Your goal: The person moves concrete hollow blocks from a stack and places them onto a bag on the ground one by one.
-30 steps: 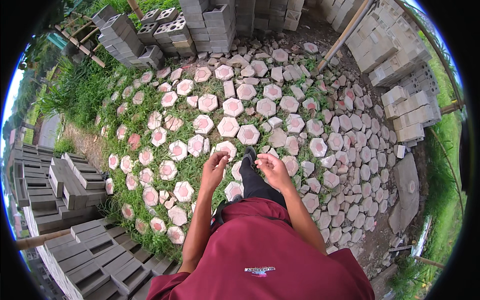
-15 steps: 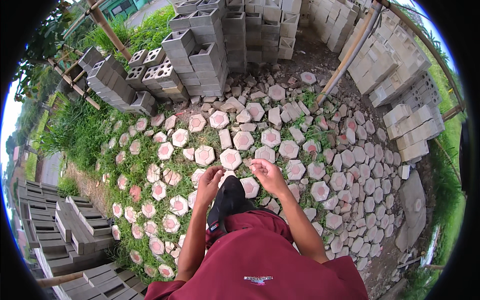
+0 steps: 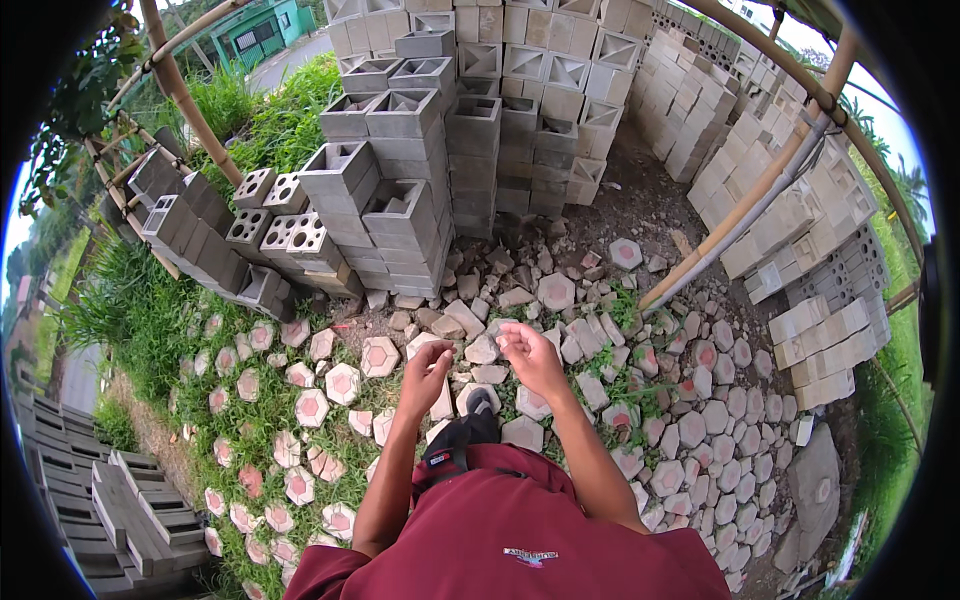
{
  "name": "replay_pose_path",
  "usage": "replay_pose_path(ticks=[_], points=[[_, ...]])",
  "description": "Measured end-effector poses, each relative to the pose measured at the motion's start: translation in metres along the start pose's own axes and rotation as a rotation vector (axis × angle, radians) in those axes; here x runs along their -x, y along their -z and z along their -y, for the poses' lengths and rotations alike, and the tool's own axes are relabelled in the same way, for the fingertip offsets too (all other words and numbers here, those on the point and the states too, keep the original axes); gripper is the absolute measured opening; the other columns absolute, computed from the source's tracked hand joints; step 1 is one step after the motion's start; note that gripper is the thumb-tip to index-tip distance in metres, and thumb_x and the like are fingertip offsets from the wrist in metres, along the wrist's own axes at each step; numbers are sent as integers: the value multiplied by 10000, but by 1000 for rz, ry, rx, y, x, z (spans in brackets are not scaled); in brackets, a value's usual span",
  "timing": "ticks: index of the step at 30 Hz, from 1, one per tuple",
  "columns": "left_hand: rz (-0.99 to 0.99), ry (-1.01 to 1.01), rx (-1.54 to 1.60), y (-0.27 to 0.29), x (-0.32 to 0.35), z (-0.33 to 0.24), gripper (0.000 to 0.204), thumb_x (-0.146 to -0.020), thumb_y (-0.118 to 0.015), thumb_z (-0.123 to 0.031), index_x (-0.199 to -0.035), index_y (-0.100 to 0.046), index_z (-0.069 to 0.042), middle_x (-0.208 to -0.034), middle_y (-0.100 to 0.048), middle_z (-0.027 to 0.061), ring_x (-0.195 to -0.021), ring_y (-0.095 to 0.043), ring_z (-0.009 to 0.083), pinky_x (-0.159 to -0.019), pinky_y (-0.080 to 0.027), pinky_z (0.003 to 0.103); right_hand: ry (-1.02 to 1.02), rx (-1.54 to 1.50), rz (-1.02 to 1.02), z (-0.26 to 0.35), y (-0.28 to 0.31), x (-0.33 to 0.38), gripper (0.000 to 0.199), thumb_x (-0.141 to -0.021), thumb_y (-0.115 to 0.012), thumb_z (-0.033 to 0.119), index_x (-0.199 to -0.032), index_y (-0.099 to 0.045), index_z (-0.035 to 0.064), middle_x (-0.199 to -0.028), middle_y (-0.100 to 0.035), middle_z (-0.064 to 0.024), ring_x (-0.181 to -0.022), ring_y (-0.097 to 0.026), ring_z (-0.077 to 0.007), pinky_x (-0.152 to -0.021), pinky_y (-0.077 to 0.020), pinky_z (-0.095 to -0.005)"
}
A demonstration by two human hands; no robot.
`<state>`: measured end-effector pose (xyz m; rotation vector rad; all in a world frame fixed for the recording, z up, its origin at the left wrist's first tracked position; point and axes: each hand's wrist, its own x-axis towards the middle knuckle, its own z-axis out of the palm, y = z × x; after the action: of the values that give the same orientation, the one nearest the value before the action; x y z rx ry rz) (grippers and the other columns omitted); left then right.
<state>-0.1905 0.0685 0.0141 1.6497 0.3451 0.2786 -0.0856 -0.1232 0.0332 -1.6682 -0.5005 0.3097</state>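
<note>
Apparently held nothing in left hand or right hand, both loosely curled with narrow gaps at the tips. Saw a stone on the ground past shoe, in view between both hands, with pavers about and stacked blocks beyond. Judged it stiff, fairly heavy, rough rather than slippery, perhaps brittle at corners; seemed best gripped by opposite sides.

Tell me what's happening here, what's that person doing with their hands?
A person in a dark red shirt is holding their left hand and right hand out in front, fingers loosely curled. I can't see anything in either one. One shoe shows just below them. Six-sided paving stones lie in the grass around, and grey concrete blocks stand stacked ahead.
</note>
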Motion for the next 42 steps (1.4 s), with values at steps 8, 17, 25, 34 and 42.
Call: replay_pose_path(ticks=[8,17,25,34,42], points=[[-82,26,128,22,-168,-35,227,-946,-560,-134,-1128,-592,-3,-1022,-660,56,-964,-605,126,-861,-454,265,-80,-24,174,11,-2,-171,302,-913,-591,109,-1171,-554,-44,-986,-664,-88,-888,-626,-115,-799,-500,-250],[-264,168,91,26,-265,-9,255,-956,-545,-167,-1152,-582,-6,-1056,-656,61,-984,-607,126,-844,-469,274,-125,-64,317,-49,5,-328,297,-891,-613,161,-1121,-597,-27,-931,-669,-84,-788,-601,-98,-734,-498,-257],[-569,176,247,19,-369,-32,251,-949,-551,-127,-1145,-582,26,-1054,-652,88,-999,-604,139,-896,-461,272,-137,-69,704,-31,-3,-473,290,-918,-582,89,-1176,-552,-40,-987,-669,-89,-854,-633,-113,-773,-514,-255],[-798,177,339,26,-412,-40,231,-951,-550,-126,-1127,-585,19,-1056,-650,85,-1005,-595,131,-902,-448,267,-203,-34,930,-43,-50,-568,268,-929,-574,114,-1162,-551,-17,-992,-673,-61,-832,-629,-96,-727,-504,-230],[-859,226,284,105,-445,2,262,-958,-543,-222,-1165,-593,-71,-1077,-645,20,-984,-583,105,-811,-451,272,-483,-53,799,-35,-136,-612,659,-907,-644,255,-1390,-275,-1,-1106,-599,-138,-942,-616,-177,-722,-539,-314]])
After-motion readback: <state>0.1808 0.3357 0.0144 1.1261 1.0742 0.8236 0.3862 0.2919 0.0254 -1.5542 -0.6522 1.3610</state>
